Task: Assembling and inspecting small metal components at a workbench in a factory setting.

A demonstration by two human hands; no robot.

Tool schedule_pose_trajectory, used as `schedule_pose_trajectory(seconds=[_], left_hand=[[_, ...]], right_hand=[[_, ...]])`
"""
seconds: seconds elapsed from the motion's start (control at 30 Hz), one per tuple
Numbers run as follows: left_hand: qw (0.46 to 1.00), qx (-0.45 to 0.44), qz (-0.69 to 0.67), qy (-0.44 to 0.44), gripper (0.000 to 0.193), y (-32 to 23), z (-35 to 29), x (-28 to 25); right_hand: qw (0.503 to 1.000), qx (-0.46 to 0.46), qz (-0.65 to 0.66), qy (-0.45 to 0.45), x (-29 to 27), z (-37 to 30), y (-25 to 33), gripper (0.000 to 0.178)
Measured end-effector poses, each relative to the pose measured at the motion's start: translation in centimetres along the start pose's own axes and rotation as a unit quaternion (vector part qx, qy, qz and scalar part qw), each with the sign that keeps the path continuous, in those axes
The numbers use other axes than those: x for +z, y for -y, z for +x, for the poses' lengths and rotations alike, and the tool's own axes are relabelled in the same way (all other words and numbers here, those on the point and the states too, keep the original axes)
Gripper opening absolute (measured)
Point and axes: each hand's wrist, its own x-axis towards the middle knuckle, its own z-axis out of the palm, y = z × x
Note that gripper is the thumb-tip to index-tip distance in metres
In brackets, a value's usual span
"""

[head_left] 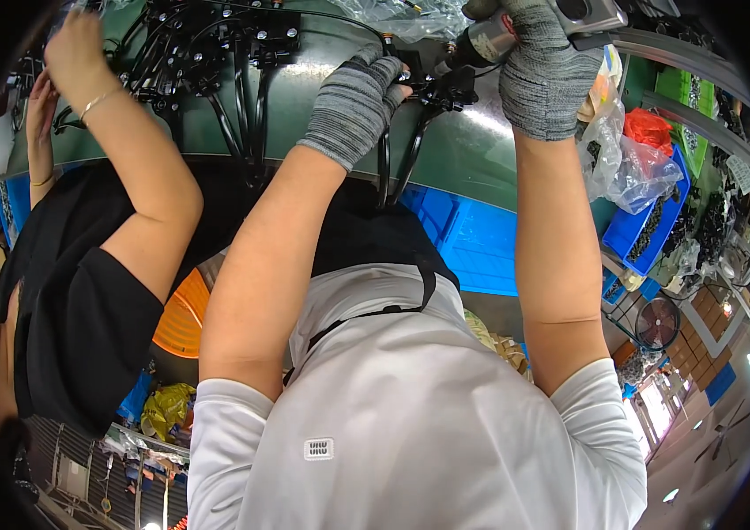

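My left hand (355,104), in a grey knitted glove with bare fingertips, is closed on a black lever assembly (432,94) at the table's near edge. Two curved black levers (407,157) reach from it over the edge towards me, and a thin black cable runs from its top. My right hand (544,75), gloved alike, is wrapped round a handheld power driver (489,41). The driver lies tilted, its dark nose pointing left and down at the assembly. Whether the nose touches a screw is too small to tell.
Several more black lever assemblies (247,44) lie on the green table (472,168) to my left. Close beside me a co-worker's bare arm (141,155) reaches over the table. At right stand a blue bin (648,216) of small dark parts and clear plastic bags (626,172). A blue crate (476,247) sits below.
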Motion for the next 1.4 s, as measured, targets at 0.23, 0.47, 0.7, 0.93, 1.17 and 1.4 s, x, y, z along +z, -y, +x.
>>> schedule_pose_trajectory(seconds=[0.23,0.47,0.7,0.93,1.17,1.4], left_hand=[[0.999,0.025,-0.018,-0.026,0.029,0.3,-0.1,0.2],[0.999,0.025,-0.029,-0.030,0.029,0.4,-0.2,0.4],[0.998,0.026,-0.034,-0.034,0.029,0.7,0.1,0.7],[0.999,0.028,-0.042,-0.010,0.028,0.6,0.0,0.4],[0.998,0.028,-0.040,-0.026,0.033,0.8,0.0,0.7],[0.997,0.060,-0.023,-0.052,0.037,0.8,0.1,0.7]], right_hand=[[1.000,-0.022,-0.001,-0.006,0.2,0.2,-0.3,0.017],[1.000,-0.005,0.016,-0.011,-0.1,0.0,-0.4,0.018],[0.998,-0.049,-0.023,0.027,-0.3,0.4,-1.4,0.019],[0.999,0.033,0.031,0.012,0.4,-0.4,0.9,0.015],[0.998,0.005,0.058,0.013,1.3,-0.5,1.2,0.022],[0.999,0.006,0.030,0.040,1.8,-0.5,0.3,0.030]])
